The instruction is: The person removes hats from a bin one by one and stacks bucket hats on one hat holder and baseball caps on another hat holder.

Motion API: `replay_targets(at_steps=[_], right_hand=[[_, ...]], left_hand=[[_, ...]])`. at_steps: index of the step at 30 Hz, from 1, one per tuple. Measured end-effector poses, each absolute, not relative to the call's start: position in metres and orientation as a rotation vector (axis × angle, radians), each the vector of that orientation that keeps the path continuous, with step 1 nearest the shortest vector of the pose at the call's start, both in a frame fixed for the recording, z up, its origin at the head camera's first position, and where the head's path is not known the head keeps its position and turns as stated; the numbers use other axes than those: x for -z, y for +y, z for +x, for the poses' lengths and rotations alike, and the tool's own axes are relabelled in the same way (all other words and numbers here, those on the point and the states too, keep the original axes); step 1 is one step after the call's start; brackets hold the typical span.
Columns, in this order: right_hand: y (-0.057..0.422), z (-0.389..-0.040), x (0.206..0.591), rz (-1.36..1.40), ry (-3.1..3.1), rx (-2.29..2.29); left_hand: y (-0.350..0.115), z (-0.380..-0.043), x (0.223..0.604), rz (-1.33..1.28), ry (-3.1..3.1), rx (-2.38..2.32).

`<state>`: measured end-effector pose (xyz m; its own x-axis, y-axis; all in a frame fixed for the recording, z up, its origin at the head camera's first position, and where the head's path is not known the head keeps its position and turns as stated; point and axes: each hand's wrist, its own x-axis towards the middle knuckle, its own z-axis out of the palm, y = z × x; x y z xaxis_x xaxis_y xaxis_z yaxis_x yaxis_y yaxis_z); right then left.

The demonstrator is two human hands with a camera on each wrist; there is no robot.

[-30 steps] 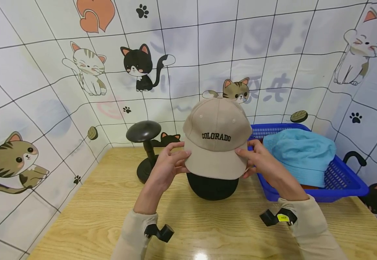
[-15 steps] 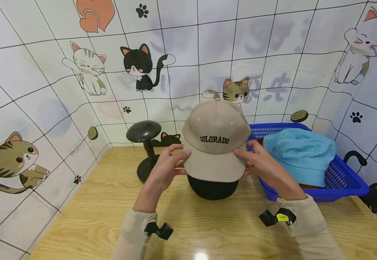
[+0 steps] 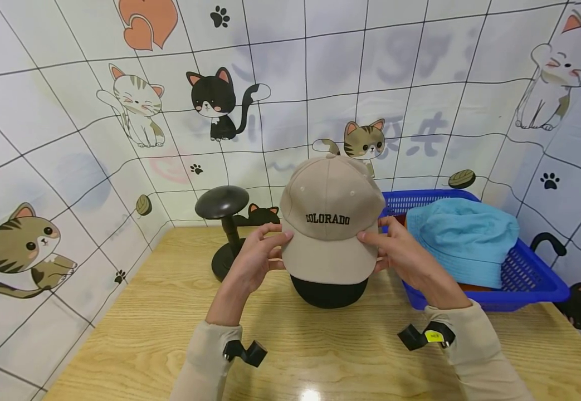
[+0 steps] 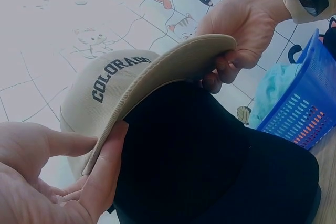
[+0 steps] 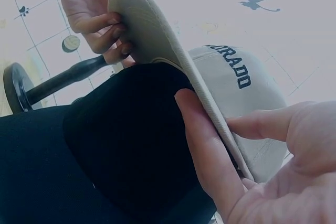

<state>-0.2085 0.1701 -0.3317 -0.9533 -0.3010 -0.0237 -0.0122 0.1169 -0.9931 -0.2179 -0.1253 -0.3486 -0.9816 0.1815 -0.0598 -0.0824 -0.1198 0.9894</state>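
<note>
A beige baseball cap (image 3: pixel 330 195) lettered COLORADO sits over a black cap (image 3: pixel 328 292), whose brim shows below the beige one. My left hand (image 3: pixel 257 253) pinches the left side of the beige brim, thumb on top and fingers beneath, as the left wrist view also shows. On the opposite side, my right hand (image 3: pixel 403 250) pinches the brim the same way. In the right wrist view the black cap's crown (image 5: pixel 136 140) fills the space under the beige brim (image 5: pixel 152 30). Whatever bears the black cap is hidden.
To the left stands a black hat stand (image 3: pixel 222 203) with a domed top. A blue basket (image 3: pixel 531 278) at the right holds a light blue bucket hat (image 3: pixel 463 239). All of it rests on a wooden table (image 3: pixel 290 356) before a cat-patterned backdrop (image 3: pixel 290 72).
Both hands have lowered the beige cap slightly and shifted it a little to the left, so it covers more of the black cap. The hat stand and basket stay in place.
</note>
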Motion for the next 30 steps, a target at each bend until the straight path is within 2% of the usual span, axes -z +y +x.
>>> replay_targets(at_steps=[30], right_hand=[[0.1745, -0.2115, 0.3363, -0.378, 2.176, 1.848]], left_hand=[[-0.1347, -0.2237, 0.3548, 0.214, 2.104, -2.029]])
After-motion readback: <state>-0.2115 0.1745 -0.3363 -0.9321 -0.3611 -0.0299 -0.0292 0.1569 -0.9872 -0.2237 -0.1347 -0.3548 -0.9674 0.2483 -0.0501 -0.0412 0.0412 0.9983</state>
